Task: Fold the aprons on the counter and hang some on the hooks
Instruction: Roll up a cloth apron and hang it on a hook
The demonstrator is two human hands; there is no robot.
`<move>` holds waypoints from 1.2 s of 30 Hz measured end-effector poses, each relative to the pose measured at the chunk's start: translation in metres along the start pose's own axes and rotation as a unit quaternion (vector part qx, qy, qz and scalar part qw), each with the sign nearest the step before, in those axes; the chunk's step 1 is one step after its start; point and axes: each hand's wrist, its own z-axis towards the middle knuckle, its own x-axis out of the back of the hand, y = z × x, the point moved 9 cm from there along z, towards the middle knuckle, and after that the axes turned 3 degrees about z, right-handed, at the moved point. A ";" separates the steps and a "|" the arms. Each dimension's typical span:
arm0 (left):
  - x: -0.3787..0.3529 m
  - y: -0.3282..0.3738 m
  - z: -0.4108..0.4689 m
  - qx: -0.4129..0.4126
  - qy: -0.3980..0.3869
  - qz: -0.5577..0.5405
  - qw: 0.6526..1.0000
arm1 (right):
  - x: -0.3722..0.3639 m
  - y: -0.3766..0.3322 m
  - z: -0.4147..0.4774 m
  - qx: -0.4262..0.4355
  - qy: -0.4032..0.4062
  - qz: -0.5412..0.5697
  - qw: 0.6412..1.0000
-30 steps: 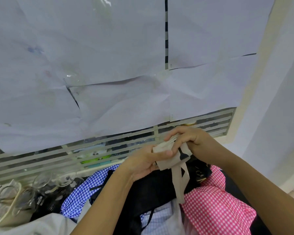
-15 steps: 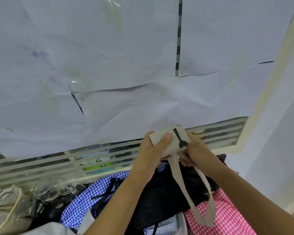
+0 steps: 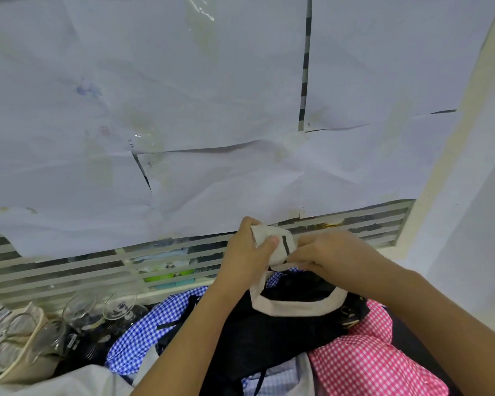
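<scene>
Beige apron (image 3: 277, 244): folded into a small bundle, held in the air above the pile, at about 5 o'clock from the middle of the view.
Left hand (image 3: 246, 258): grips the bundle from its 9 o'clock side, with the thumb pressed on the front and the fingers curled behind.
Right hand (image 3: 332, 252): at 3 o'clock of the bundle, fingers curled together and pinching the cloth at its lower edge.
Strap (image 3: 295, 305): hangs as a loop at 6 o'clock under the bundle and lies on the black apron (image 3: 283, 335).
Done: one apron seems almost folded; only its strap looks loose.
Left: the black apron, the blue check apron (image 3: 143, 335) at its 8 o'clock and the pink check apron (image 3: 369, 364) at its 4 o'clock lie crumpled. No hook is in view.
Around: glasses (image 3: 117, 307) at 9 o'clock of the pile, paper sheets (image 3: 183, 110) at 12 o'clock.
In the way: the pile covers the counter, so I think there is little room to lay the bundle down. The glasses stand just beside the blue check apron.
</scene>
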 end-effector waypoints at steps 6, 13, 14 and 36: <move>-0.021 0.008 -0.012 -0.026 -0.119 -0.001 0.993 | 0.005 0.027 0.004 -0.086 -0.080 0.180 0.977; -0.023 0.027 -0.021 -0.049 -0.192 -0.084 0.977 | 0.023 0.039 0.010 -0.147 -0.018 0.401 0.904; -0.026 0.028 -0.022 -0.049 -0.206 -0.090 0.973 | 0.024 0.038 0.011 -0.149 -0.016 0.399 0.905; 0.024 -0.006 -0.001 0.055 0.112 -0.244 0.962 | -0.009 0.041 -0.014 -0.215 -0.198 0.470 0.833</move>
